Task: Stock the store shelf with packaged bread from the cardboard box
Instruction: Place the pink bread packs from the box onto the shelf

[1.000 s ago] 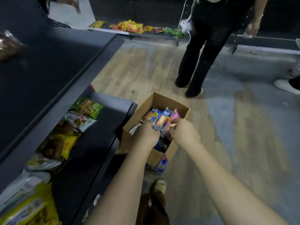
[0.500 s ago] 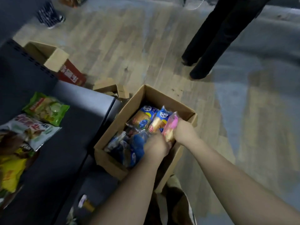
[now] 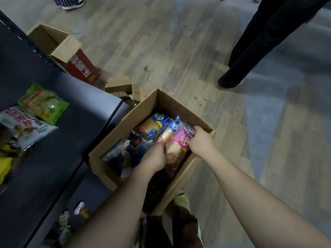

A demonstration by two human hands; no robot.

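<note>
An open cardboard box (image 3: 125,120) stands on the floor beside the dark store shelf (image 3: 59,158). Inside it lie several packaged breads, among them a blue-labelled one (image 3: 152,127) and a pink-labelled one (image 3: 180,142). My left hand (image 3: 154,158) reaches into the box and grips the near end of the pink bread pack. My right hand (image 3: 201,141) pinches the far end of the same pack at the box's right wall. Darker packs fill the box's left part.
Green and white snack bags (image 3: 42,102) lie on the shelf at left. A second open box with a red side (image 3: 71,56) and a small flattened carton (image 3: 123,86) stand behind. A person's dark trouser legs (image 3: 250,51) are at the upper right on the wood floor.
The view has tilted down and closer to the box. Both hands have stayed on the pink bread pack, which now lies more spread between them.
</note>
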